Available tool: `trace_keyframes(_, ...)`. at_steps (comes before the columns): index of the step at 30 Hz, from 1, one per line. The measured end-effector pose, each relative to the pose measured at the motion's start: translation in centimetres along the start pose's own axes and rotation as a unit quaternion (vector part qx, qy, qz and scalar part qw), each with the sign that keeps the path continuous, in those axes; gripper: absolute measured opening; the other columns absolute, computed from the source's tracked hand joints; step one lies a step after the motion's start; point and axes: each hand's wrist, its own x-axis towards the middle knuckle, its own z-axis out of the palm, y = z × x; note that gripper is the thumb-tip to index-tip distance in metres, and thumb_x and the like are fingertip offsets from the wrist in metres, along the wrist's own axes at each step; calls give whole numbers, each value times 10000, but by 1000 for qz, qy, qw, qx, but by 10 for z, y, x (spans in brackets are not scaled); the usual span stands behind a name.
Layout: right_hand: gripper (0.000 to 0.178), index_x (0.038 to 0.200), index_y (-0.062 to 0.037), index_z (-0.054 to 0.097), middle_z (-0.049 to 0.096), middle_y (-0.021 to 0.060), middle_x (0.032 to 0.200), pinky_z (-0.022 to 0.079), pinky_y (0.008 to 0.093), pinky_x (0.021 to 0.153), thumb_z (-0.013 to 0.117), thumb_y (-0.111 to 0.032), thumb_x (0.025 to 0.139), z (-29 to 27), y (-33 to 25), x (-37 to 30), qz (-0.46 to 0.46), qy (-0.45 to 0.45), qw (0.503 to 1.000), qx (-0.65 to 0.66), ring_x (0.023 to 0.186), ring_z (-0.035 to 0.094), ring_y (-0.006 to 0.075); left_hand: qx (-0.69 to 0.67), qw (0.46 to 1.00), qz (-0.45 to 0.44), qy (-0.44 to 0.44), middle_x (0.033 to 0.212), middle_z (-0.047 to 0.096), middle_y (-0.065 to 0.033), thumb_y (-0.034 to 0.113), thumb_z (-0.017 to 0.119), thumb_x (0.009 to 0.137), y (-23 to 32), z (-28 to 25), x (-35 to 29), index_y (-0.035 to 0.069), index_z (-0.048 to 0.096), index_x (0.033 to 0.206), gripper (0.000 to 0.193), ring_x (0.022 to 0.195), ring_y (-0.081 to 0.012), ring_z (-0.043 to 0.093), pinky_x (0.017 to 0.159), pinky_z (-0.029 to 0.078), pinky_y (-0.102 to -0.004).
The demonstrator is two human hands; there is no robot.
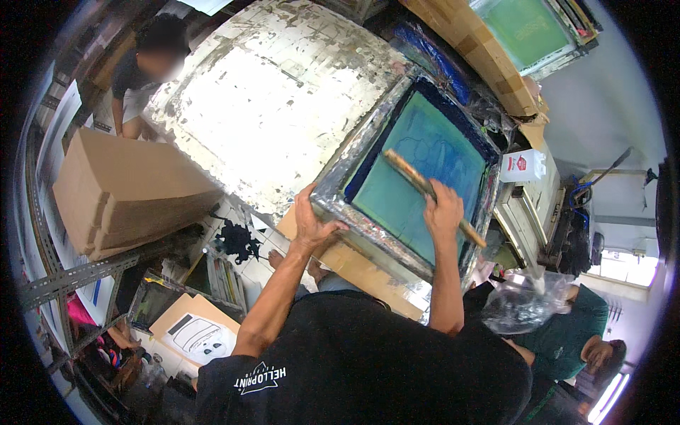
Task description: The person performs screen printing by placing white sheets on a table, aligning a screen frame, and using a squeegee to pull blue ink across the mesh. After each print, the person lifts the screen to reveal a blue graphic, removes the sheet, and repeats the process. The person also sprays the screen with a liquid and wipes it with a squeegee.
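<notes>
A screen printing frame (365, 218) with worn, paint-crusted edges lies in front of me on the right, its mesh blue-green with a dark blue border. My right hand (444, 210) is closed around the wooden handle of a squeegee (406, 170), which sits slantwise over the mesh. The squeegee's lower edge is hidden, so I cannot tell how firmly it touches. At the frame's near left corner, my left hand (312, 221) grips the rim, thumb along the near side. Beyond that hand stretches a white, paint-chipped tabletop (262, 92).
Flat brown cardboard (127, 191) is stacked at the left, near a crouching person (152, 64). Another person in a green shirt (567, 340) is at lower right beside a clear plastic bag (524, 301). A white jug (523, 165) stands past the frame's right edge.
</notes>
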Motion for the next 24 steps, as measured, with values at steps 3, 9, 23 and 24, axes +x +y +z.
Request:
trace_keyframes(3, 388, 1137, -87, 688, 705, 148, 1022, 485, 450, 855, 726, -69, 751, -49, -38, -31, 12, -13, 999, 46, 961, 652, 344, 30, 999, 13, 15, 1259, 530, -219, 607, 912, 458, 29, -9, 15, -62, 432, 1359, 1221, 1161, -373, 501, 1014, 386, -479)
trace_keyframes(9, 396, 1190, -26, 679, 707, 191, 1080, 508, 440, 905, 707, -181, 826, -109, -58, -66, -85, 76, 994, 5, 991, 663, 386, 22, 994, 86, 60, 1125, 550, -202, 729, 805, 545, 100, -17, 61, -58, 456, 1300, 1145, 1057, -360, 527, 967, 353, -477)
trace_keyframes(23, 623, 889, -43, 732, 675, 110, 743, 503, 387, 594, 698, -660, 812, -187, -36, 25, -137, 222, 955, -139, 644, 623, 293, -134, 986, 7, 101, 1140, 645, -177, 482, 822, 728, 95, -158, 65, 8, 387, 1462, 976, 1016, -349, 627, 939, 469, -456)
trace_keyframes(24, 626, 918, -32, 729, 688, 126, 787, 507, 404, 610, 726, -646, 795, -195, -43, 28, -141, 227, 957, -110, 673, 629, 304, -129, 982, -25, 133, 1143, 649, -152, 404, 833, 750, 71, -180, 40, 25, 441, 1439, 879, 1023, -330, 632, 939, 474, -448)
